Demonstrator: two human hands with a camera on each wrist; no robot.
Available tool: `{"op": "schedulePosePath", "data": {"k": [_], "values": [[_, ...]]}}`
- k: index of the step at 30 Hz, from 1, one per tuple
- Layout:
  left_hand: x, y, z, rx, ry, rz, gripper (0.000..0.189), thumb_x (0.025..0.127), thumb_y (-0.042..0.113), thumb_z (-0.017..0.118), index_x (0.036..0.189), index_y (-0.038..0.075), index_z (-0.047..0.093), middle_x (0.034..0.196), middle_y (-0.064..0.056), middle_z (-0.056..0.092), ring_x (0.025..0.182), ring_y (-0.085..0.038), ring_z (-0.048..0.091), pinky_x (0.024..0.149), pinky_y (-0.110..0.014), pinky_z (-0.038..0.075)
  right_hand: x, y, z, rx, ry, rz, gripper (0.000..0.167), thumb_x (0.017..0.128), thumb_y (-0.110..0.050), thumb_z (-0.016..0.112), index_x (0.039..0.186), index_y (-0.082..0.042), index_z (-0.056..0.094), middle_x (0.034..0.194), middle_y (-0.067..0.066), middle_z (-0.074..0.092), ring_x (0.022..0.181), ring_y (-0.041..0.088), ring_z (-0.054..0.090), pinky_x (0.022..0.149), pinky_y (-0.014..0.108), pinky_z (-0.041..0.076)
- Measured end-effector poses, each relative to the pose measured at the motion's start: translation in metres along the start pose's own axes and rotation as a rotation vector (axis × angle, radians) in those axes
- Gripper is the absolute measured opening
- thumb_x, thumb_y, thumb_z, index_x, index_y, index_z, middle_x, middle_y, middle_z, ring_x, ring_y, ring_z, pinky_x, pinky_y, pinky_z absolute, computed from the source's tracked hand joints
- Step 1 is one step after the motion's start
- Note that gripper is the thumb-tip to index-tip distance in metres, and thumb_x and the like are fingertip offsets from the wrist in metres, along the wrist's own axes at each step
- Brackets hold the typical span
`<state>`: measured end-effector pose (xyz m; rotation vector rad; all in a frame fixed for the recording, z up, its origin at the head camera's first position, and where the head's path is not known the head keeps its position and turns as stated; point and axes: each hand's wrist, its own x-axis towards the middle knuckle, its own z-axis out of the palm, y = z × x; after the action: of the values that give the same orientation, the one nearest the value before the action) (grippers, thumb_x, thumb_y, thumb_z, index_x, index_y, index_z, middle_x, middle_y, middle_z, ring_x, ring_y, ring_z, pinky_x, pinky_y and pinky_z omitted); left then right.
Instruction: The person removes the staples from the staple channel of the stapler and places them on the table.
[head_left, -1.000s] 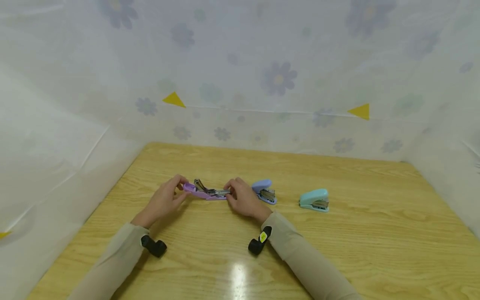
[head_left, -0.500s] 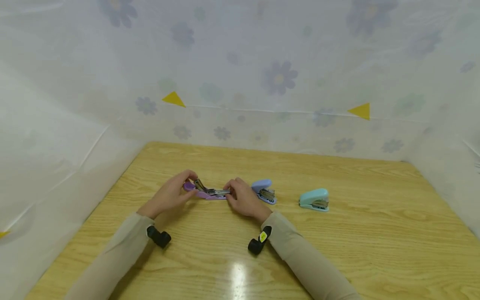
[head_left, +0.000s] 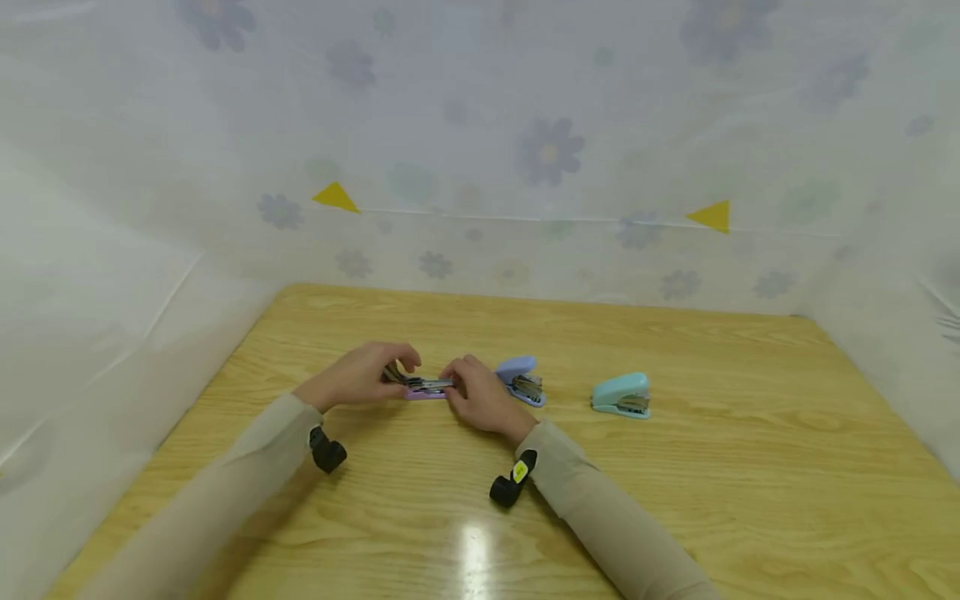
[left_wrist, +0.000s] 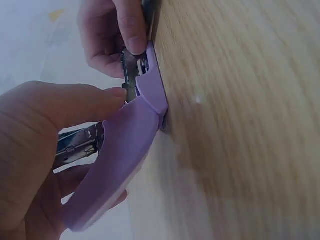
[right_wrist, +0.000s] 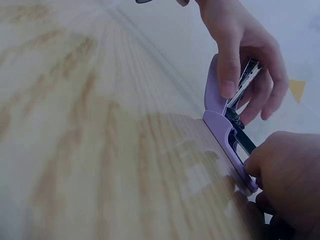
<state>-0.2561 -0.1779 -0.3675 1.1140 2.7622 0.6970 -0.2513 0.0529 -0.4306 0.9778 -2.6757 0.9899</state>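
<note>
A purple stapler (left_wrist: pixel 127 132) lies on the table, opened out wide. Its cover is folded back to the left, and a metal arm (left_wrist: pixel 79 142) sticks up from it. My left hand (head_left: pixel 358 377) is around the cover, thumb along one side and fingers reaching past the metal arm on the other. In the head view this hand hides most of the cover. My right hand (head_left: pixel 483 396) pinches the far end of the stapler's base (right_wrist: pixel 225 137), its fingertips at the metal rail (right_wrist: pixel 245 141).
A blue-violet stapler (head_left: pixel 519 380) stands just beyond my right hand. Further right is a mint-green stapler (head_left: pixel 621 395). All are on a wood-grain table (head_left: pixel 420 508), with a white flowered sheet (head_left: pixel 480 142) hanging behind and at the sides.
My left hand has slid right along the purple stapler, from the tip of its cover to over the metal arm. My right hand has kept its hold. The head view has shifted slightly.
</note>
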Motion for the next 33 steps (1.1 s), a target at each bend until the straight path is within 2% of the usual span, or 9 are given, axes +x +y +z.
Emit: {"op": "schedulePosePath", "data": {"k": [6,12,19,22,26,33], "values": [[0.014,-0.001,-0.003,0.028,-0.049,0.048,0.034,0.083,0.010,0.073,0.115,0.004,0.061,0.100,-0.010,0.071,0.081,-0.019,0.070,0.073,-0.033,0.057,0.000,-0.002,0.002,-0.015,0.013,-0.016,0.014,0.092,-0.010,0.062,0.106,-0.008,0.063,0.090,0.005,0.056,0.077,0.014,0.052,0.069,0.026,0.046],[0.018,0.002,-0.003,0.086,-0.129,0.092,0.022,0.080,0.009,0.076,0.101,0.009,0.068,0.096,-0.004,0.070,0.082,-0.017,0.068,0.073,-0.030,0.056,0.001,-0.005,0.003,-0.005,-0.006,0.012,0.014,0.092,-0.011,0.062,0.106,-0.009,0.063,0.090,0.005,0.055,0.077,0.014,0.052,0.069,0.027,0.046],[0.016,-0.003,-0.001,0.137,-0.127,0.116,0.018,0.079,0.010,0.078,0.095,0.015,0.070,0.093,0.001,0.070,0.081,-0.014,0.067,0.073,-0.031,0.055,0.002,-0.005,0.004,-0.010,-0.022,-0.013,0.014,0.093,-0.012,0.060,0.106,-0.009,0.063,0.090,0.004,0.054,0.076,0.014,0.050,0.067,0.026,0.044],[0.019,-0.005,0.000,0.173,-0.108,0.149,0.018,0.078,0.010,0.079,0.093,0.015,0.071,0.093,0.003,0.070,0.082,-0.014,0.067,0.074,-0.033,0.055,0.005,-0.002,0.003,-0.017,-0.009,-0.016,0.014,0.093,-0.012,0.060,0.107,-0.009,0.063,0.089,0.004,0.054,0.075,0.014,0.050,0.067,0.027,0.044],[0.023,-0.004,0.000,0.196,-0.105,0.156,0.019,0.078,0.011,0.080,0.093,0.016,0.071,0.094,0.004,0.070,0.084,-0.015,0.066,0.075,-0.033,0.054,0.007,0.003,0.004,-0.026,0.009,-0.013,0.014,0.093,-0.012,0.061,0.107,-0.010,0.063,0.088,0.004,0.053,0.075,0.014,0.049,0.067,0.028,0.044],[0.027,-0.002,0.004,0.133,-0.177,0.113,0.019,0.078,0.008,0.080,0.092,0.014,0.069,0.091,0.004,0.068,0.083,-0.012,0.064,0.075,-0.028,0.054,0.002,0.005,0.006,-0.003,-0.021,-0.020,0.014,0.092,-0.011,0.061,0.106,-0.010,0.063,0.086,0.003,0.053,0.074,0.014,0.048,0.066,0.027,0.042]]}}
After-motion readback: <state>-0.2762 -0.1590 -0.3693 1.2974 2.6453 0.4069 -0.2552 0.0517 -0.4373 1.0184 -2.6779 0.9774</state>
